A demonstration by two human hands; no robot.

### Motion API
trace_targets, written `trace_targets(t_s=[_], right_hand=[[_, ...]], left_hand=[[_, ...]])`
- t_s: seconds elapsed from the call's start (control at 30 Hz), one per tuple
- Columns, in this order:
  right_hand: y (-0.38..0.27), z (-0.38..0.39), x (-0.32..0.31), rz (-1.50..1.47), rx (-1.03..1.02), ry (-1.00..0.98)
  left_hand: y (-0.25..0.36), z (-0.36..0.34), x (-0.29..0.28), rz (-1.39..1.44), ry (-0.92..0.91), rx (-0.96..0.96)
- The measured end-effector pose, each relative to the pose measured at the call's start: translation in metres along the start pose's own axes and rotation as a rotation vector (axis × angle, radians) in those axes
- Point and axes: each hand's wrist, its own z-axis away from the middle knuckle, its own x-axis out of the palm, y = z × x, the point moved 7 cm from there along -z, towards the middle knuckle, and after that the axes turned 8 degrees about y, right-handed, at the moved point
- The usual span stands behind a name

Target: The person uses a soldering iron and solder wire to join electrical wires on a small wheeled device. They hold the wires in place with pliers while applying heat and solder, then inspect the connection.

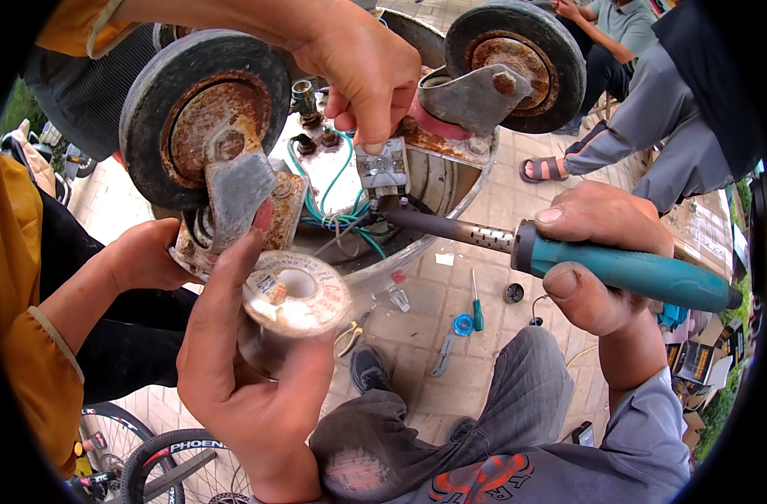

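My left hand (224,344) is closed round a spool of solder wire (320,294) with a pale round end label. A thin strand reaches from near the spool toward the wires (371,227). In my right hand (610,220) is a soldering iron (627,273) with a teal handle, its dark barrel pointing left. The iron's tip is close to the terminals beneath a small metal block (383,172); whether they touch I cannot tell. Another person's hand (358,67) pinches that block from above. Their other hand (144,260) grips a rusty caster bracket (240,197).
Two caster wheels (203,122) (518,63) stand up from an overturned round metal base (463,197). A screwdriver (476,302), pliers (350,334) and a blue tape roll (462,325) lie on the paving. Bicycle wheels (140,458) are at lower left; other people sit or stand at upper right.
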Motion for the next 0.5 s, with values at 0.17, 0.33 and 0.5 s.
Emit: trace_targets(t_s=[0.17, 0.33, 0.5], right_hand=[[0.0034, 0.0, 0.0005, 0.0, 0.008, 0.026], [0.0001, -0.0053, 0.0001, 0.002, -0.064, -0.032], [0.0026, -0.0069, -0.0005, -0.03, -0.096, -0.021]], left_hand=[[-0.0013, 0.0035, -0.007, 0.02, 0.034, -0.002], [-0.003, 0.0058, -0.009, 0.043, 0.056, -0.031], [-0.0037, 0.0063, -0.0107, 0.038, 0.049, -0.037]])
